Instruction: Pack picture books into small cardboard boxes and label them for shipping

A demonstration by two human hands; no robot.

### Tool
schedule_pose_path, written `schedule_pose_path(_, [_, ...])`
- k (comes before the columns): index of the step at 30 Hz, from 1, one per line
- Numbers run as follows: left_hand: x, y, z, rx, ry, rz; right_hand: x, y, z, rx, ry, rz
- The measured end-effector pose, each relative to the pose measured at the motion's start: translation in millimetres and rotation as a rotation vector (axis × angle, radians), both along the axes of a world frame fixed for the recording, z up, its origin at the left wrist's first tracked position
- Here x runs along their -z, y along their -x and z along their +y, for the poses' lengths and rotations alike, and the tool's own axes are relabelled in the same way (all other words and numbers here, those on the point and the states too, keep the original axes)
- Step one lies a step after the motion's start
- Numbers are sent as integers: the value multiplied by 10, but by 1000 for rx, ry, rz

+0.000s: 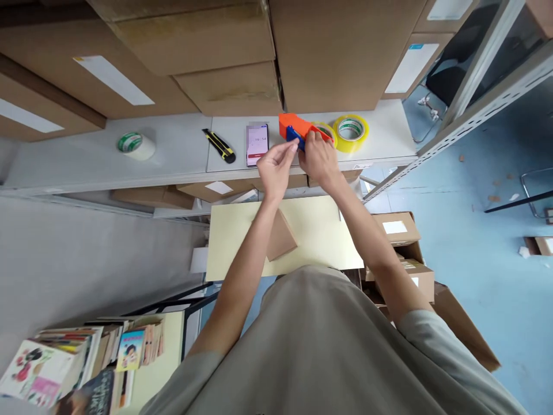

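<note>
An orange and blue tape dispenser (292, 122) is held above the front part of the grey shelf. My right hand (319, 157) wraps its fingers around the dispenser's right side. Thumb and fingertips of my left hand (275, 168) are pinched together at the dispenser's blue part; whatever lies between them is too small to make out. A yellow tape roll (351, 132) lies on the shelf to the right. Another yellow ring, partly hidden by my right hand, shows beside the dispenser. Left of my hands are a phone (257, 144) and a black and yellow utility knife (219, 145).
Large cardboard boxes (328, 52) line the back of the shelf (181, 155). A white tape roll (136, 145) stands at left. Below, a brown cardboard piece (280, 236) rests on a pale yellow table (319, 230). Books (129, 349) are lower left; cartons (395, 227) stand at right.
</note>
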State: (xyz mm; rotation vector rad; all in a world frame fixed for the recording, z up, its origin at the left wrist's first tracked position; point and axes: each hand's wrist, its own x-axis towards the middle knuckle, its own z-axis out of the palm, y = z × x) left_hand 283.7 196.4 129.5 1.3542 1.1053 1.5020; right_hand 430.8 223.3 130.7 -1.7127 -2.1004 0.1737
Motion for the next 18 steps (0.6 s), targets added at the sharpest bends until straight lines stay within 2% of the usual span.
schedule_pose_path(2, [-23,-2,37,20,36,-34,94,67,301,-4,-19,16])
schedule_pose_path(4, [5,26,-38,50,63,-68,167,130,479,34,31,-10])
schedule_pose_path(7, [102,111,-254,67,128,-74,170,162,529,99,98,-69])
schedule_pose_path(9, [197,188,-415,57,177,-71,119,137,424,109,50,-59])
schedule_pose_path(11, [318,275,-577,43,220,-100,68,97,191,101,-40,-6])
schedule_pose_path(14, [546,411,-833,8,328,-142,71,69,-391,51,-119,133])
schedule_pose_path(16, [707,492,-1010,-19,438,-133,158,90,-857,-12,-53,236])
schedule_pose_path(18, [860,560,-1174,-32,538,-122,335,134,-1295,-46,74,317])
